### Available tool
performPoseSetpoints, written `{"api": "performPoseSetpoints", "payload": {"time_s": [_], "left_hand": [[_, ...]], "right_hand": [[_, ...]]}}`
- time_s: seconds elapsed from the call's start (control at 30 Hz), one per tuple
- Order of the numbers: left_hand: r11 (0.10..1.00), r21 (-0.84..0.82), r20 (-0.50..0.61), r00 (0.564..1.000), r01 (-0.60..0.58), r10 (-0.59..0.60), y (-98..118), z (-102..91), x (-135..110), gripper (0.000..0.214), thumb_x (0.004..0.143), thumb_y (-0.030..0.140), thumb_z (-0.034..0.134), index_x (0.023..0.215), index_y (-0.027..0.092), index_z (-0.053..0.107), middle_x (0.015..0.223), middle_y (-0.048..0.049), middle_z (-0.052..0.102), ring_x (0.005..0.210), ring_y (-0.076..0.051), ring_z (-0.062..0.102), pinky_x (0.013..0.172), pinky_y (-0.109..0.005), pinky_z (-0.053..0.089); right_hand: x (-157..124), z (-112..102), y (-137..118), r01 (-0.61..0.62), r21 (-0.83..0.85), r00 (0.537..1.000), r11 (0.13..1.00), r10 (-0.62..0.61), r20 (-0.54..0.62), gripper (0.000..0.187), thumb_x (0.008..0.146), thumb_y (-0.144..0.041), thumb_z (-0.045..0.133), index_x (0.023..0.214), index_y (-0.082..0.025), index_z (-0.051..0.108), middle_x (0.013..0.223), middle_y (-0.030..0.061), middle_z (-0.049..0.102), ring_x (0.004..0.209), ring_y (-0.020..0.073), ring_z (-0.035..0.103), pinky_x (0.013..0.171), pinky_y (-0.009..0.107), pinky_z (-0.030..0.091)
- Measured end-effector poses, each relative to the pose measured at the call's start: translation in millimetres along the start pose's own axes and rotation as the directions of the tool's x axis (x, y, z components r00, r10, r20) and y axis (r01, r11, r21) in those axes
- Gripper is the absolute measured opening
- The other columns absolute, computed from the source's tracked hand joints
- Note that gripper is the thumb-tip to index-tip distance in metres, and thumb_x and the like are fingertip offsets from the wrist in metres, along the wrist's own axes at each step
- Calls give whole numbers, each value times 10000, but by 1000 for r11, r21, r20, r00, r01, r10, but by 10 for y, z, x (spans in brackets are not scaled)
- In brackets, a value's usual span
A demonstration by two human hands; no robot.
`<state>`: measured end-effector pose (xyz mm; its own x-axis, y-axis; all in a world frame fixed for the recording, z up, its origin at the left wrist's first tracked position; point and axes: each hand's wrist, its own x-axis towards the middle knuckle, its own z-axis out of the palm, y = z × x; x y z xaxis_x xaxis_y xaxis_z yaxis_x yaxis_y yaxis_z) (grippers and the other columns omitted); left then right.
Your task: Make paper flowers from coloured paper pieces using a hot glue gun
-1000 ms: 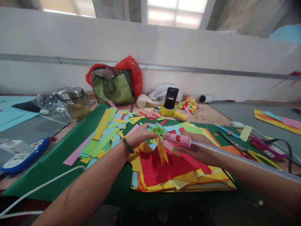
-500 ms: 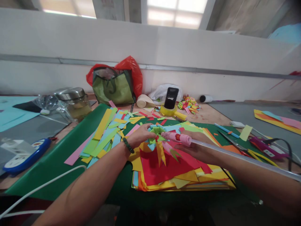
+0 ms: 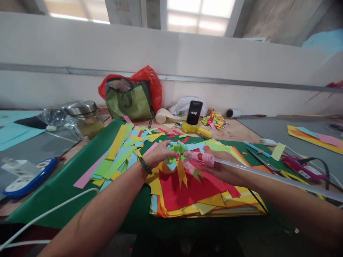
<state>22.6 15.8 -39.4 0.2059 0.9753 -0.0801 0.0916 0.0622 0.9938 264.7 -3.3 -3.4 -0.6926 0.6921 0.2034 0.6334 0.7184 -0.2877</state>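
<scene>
My left hand (image 3: 162, 153), with a dark beaded bracelet on its wrist, is closed on a paper rosette (image 3: 177, 149). The rosette has blue and light green folds, and yellow and pink tails hang below it. In my right hand (image 3: 222, 167) is a pink glue gun (image 3: 199, 156), its tip close to the rosette's middle. A long clear glue stick (image 3: 254, 175) runs from its back end across my right forearm. Under both hands lies a stack of coloured paper (image 3: 187, 192) with a red sheet on top. The right fingers are partly hidden by the gun.
Loose paper strips (image 3: 118, 153) cover the green mat (image 3: 66, 178) on the left. Scissors (image 3: 264, 160) and a blue pen-like tool (image 3: 257, 149) lie at right. Behind stand a glass jar (image 3: 84, 117), a green bag (image 3: 128, 100) and a phone (image 3: 194, 111). A white cable (image 3: 53, 210) crosses front left.
The glue gun's back end and the right hand have shifted slightly left. The rosette has barely moved, and both hands keep their hold.
</scene>
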Motion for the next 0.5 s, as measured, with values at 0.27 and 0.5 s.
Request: {"api": "performPoseSetpoints", "payload": {"time_s": [0.27,0.5], "left_hand": [[1000,-8,-4,1000,-2,2,-19,1,7,288,520,98,670,797,161,626,680,35,635,572,-105,562,521,-210,433],[999,-43,-4,1000,-3,3,-6,-39,14,325,541,109,671,862,147,636,760,7,666,612,-111,583,529,-206,441]], "right_hand": [[5,-26,-30,-27,56,998,998,23,63,465,935,-531,459,1302,-304,632,1202,61,698,1056,308,662,840,389,530],[-25,-84,-7,25,170,991,985,-47,125,486,958,-522,436,1382,-319,563,1356,25,614,1239,280,571,1027,407,473]]}}
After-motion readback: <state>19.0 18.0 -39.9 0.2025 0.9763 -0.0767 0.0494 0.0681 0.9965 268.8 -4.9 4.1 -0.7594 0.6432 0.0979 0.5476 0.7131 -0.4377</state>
